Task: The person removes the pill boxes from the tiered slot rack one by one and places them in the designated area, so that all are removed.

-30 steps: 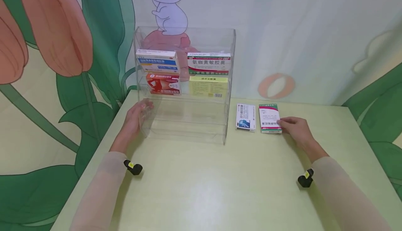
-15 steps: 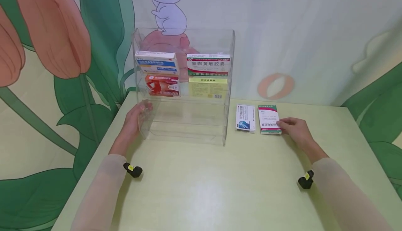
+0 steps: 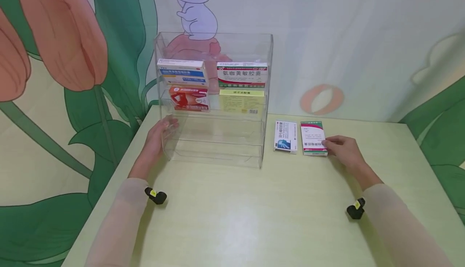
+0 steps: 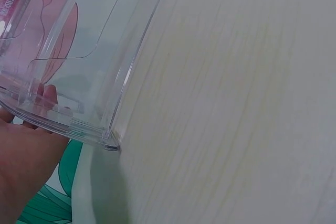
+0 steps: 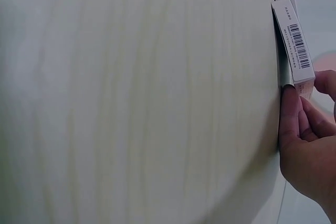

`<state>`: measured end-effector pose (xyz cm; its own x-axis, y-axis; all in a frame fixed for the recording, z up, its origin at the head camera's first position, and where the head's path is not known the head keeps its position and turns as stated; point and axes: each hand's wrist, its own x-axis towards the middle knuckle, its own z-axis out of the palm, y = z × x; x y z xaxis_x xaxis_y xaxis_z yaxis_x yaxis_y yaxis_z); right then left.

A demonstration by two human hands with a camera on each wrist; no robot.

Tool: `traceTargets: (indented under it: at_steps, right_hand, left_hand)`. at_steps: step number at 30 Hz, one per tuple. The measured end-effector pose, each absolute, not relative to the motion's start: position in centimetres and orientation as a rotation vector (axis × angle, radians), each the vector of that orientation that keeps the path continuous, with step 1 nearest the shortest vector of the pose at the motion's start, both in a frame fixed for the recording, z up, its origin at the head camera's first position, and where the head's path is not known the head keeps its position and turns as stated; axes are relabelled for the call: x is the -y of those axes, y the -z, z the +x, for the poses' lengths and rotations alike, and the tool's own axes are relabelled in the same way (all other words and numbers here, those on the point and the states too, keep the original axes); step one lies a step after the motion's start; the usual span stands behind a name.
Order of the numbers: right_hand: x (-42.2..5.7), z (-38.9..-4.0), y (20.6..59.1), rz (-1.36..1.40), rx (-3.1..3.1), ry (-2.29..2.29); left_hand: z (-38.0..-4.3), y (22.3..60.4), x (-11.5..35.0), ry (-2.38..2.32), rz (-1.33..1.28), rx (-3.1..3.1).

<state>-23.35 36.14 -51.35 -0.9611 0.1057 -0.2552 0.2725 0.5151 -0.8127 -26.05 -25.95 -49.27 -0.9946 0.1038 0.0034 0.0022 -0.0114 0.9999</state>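
Note:
My left hand (image 3: 158,136) holds the lower left side of a clear acrylic display rack (image 3: 218,160); in the left wrist view its fingertips (image 4: 50,94) show through the plastic. Far to the right, my right hand (image 3: 345,150) pinches the right edge of a white, green and magenta medicine box (image 3: 313,136), thumb on top. The right wrist view shows that box's barcoded end (image 5: 298,45) with fingers beneath its corner, lifted slightly off the table. Left of it lies a white and blue medicine box (image 3: 285,136).
On the rack's upper tiers sit a blue-white box (image 3: 183,73), a red box (image 3: 189,99), a green-white box (image 3: 241,74) and a yellow box (image 3: 241,101). Behind the pale table (image 3: 232,210) hangs a printed curtain (image 3: 327,37).
Both hands keep their places and grips. The boxes and rack stay where they were; only the head view shifts slightly.

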Motion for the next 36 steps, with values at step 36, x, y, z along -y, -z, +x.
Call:
traceTargets:
  at_steps: [36]
  right_hand:
    - [-34.9,-23.1,50.7,0.337,-2.673,1.372]
  left_hand:
    - [-25.8,49.1,25.9,-2.155,0.114,-2.196]
